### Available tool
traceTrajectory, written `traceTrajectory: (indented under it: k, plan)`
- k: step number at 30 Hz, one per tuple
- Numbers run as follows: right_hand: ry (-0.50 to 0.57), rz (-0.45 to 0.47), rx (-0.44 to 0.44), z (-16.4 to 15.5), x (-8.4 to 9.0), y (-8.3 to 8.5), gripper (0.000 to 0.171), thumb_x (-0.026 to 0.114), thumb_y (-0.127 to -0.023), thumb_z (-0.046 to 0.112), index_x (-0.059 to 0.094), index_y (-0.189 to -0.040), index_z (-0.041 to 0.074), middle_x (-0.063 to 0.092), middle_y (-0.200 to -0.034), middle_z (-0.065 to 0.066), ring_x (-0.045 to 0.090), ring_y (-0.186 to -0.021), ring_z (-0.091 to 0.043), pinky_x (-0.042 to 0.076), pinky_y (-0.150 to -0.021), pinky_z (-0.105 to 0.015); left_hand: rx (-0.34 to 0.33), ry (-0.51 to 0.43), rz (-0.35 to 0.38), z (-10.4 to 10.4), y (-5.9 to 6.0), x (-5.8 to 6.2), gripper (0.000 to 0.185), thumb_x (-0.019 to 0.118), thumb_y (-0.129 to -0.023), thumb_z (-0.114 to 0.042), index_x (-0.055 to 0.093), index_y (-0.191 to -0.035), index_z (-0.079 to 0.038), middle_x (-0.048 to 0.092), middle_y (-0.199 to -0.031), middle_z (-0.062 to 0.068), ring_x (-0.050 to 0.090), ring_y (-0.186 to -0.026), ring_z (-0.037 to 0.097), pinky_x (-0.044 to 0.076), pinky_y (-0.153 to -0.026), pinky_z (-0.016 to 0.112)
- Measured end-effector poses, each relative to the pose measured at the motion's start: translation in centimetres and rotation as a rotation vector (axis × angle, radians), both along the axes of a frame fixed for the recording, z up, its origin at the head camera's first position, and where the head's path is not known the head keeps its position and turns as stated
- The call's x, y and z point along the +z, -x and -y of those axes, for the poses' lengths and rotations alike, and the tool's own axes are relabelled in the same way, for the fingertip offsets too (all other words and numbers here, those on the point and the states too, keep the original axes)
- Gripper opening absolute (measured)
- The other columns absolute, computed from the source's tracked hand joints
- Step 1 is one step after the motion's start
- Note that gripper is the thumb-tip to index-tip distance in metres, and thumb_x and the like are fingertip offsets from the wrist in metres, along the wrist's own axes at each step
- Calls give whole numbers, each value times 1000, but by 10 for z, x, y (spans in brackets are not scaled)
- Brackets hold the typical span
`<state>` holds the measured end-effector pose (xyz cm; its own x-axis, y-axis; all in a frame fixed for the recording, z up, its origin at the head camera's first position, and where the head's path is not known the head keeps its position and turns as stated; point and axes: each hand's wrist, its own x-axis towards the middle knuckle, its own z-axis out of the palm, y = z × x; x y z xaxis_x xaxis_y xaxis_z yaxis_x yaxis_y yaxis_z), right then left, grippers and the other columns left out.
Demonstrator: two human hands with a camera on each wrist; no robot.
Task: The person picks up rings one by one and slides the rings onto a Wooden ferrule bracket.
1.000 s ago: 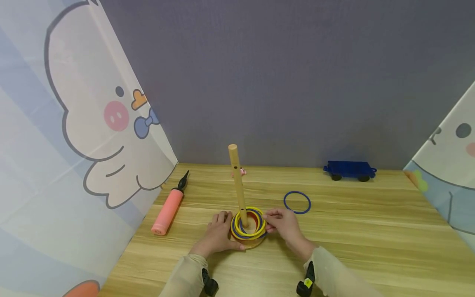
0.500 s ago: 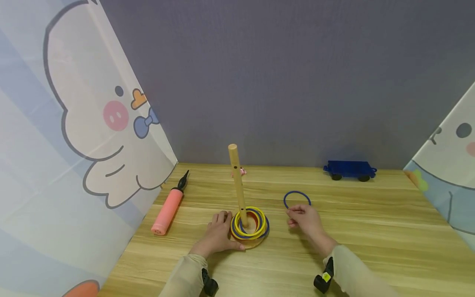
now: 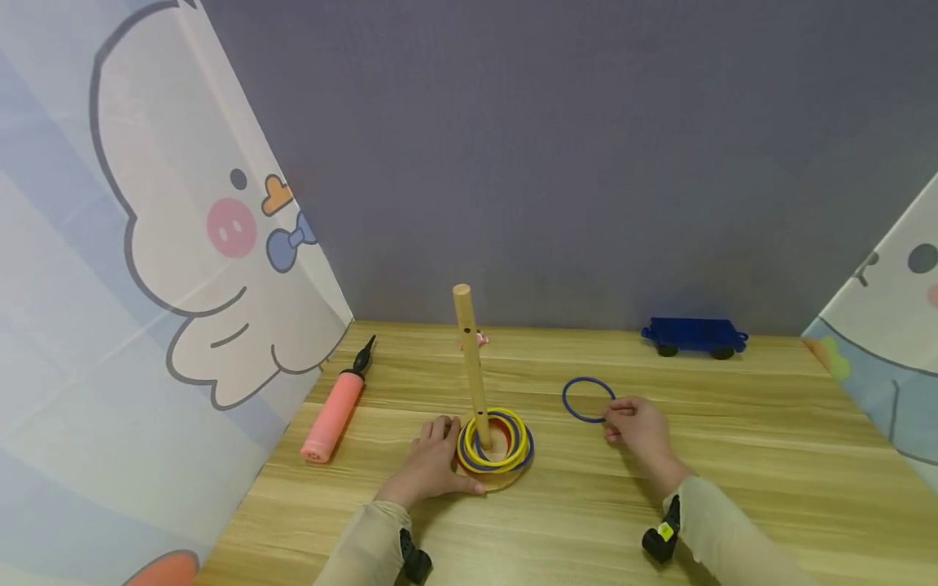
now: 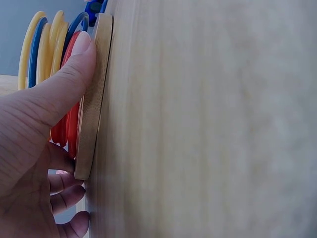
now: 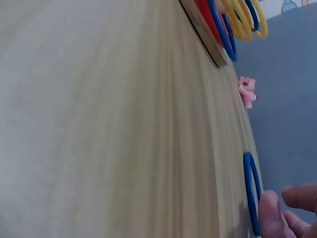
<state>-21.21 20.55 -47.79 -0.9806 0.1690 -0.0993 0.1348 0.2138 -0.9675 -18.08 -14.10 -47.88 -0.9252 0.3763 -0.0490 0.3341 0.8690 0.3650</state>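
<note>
Your left hand (image 3: 428,465) rests on the wooden table (image 3: 733,488) against the left side of the round wooden base (image 4: 94,99) of the ring-toss stand; in the left wrist view the thumb presses flat on the base's edge while the other fingers lie loosely curled below it, gripping nothing. The upright wooden peg (image 3: 470,358) rises from that base, and a stack of yellow, blue and red rings (image 3: 495,441) lies around its foot.

Your right hand (image 3: 639,427) is off to the right of the stand, at the near right edge of the loose blue ring (image 3: 589,399), which lies flat on the table, apart from the stack. In the right wrist view your fingertips (image 5: 270,215) touch the ring's rim (image 5: 251,191), with the thumb and fingers drawn narrow around it; whether the ring is truly pinched or only touched, you cannot tell from these views.

A pink hand pump with a black nozzle (image 3: 333,407) lies to the left of the stand near the cartoon-printed curtain (image 3: 161,244). A small pink figure (image 5: 246,90) sits behind the peg, and a blue toy wagon (image 3: 694,336) stands at the back of the table by the grey wall
</note>
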Motion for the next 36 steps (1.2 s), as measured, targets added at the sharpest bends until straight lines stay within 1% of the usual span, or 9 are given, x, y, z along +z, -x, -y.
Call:
traceTrajectory:
  k: [4, 10, 14, 20, 22, 25, 28, 31, 36]
  plan:
    - [-23, 14, -17, -5, -2, 4, 26, 63, -90, -2, 56, -110, -17, 67, -81, -14, 63, -55, -14, 55, -54, -29, -3, -14, 0, -1, 0, 1, 122, 78, -64, -68, 30, -150, 5, 32, -145, 22, 28, -132, 39, 32, -102, 58]
    - [-108, 16, -29, -9, -9, 10, 28, 67, -87, -1, 54, -107, -15, 66, -76, -11, 63, -54, -14, 54, -52, -28, -5, -10, 3, -1, 0, 0, 123, 77, -64, -69, 29, -150, 4, 32, -145, 22, 28, -132, 39, 31, -102, 57]
    - [-196, 30, -12, -9, -11, 12, 30, 68, -87, 3, 53, -107, -14, 66, -77, -11, 62, -54, -14, 54, -52, -28, -3, -8, 8, -2, 0, -2, 124, 77, -64, -70, 28, -151, 4, 31, -146, 21, 27, -133, 39, 31, -102, 58]
    - [-357, 71, 35, -9, -6, 13, 28, 69, -89, 7, 57, -107, -11, 66, -75, -10, 62, -55, -14, 54, -53, -29, 3, -16, 5, -2, -1, -2, 123, 78, -63, -70, 30, -151, 3, 32, -145, 21, 26, -133, 39, 31, -101, 59]
    - [-365, 72, 44, -9, -5, 13, 28, 68, -89, 6, 57, -108, -12, 67, -74, -9, 63, -56, -14, 54, -53, -29, 7, -19, 4, -3, -1, -2, 123, 78, -63, -69, 30, -150, 3, 32, -145, 20, 26, -133, 38, 32, -100, 59]
    - [-346, 73, 57, -8, -2, 13, 27, 66, -87, 2, 57, -107, -14, 67, -73, -10, 64, -56, -15, 54, -53, -29, 9, -20, 2, -3, -1, -2, 123, 78, -63, -69, 31, -150, 3, 32, -145, 21, 26, -133, 39, 32, -100, 60]
    - [-358, 66, 80, -7, 0, 11, 26, 62, -83, -2, 59, -105, -16, 67, -74, -13, 64, -56, -17, 54, -52, -30, 8, -18, -6, -2, 0, -4, 122, 78, -63, -68, 31, -150, 3, 32, -144, 20, 26, -133, 39, 32, -99, 59]
    - [-431, 58, 107, -5, 2, 8, 21, 62, -79, -2, 63, -98, -12, 66, -74, -13, 62, -54, -17, 52, -51, -30, 7, -14, -12, -1, 1, -6, 122, 78, -64, -69, 31, -150, 4, 33, -143, 20, 26, -133, 39, 32, -99, 58]
    - [-597, 18, 135, -3, 3, 4, 5, 67, -75, 4, 67, -77, 0, 63, -66, -4, 57, -53, -15, 47, -52, -30, 11, -12, -12, 0, 1, -6, 122, 78, -64, -69, 31, -150, 3, 33, -143, 20, 26, -133, 38, 33, -98, 58]
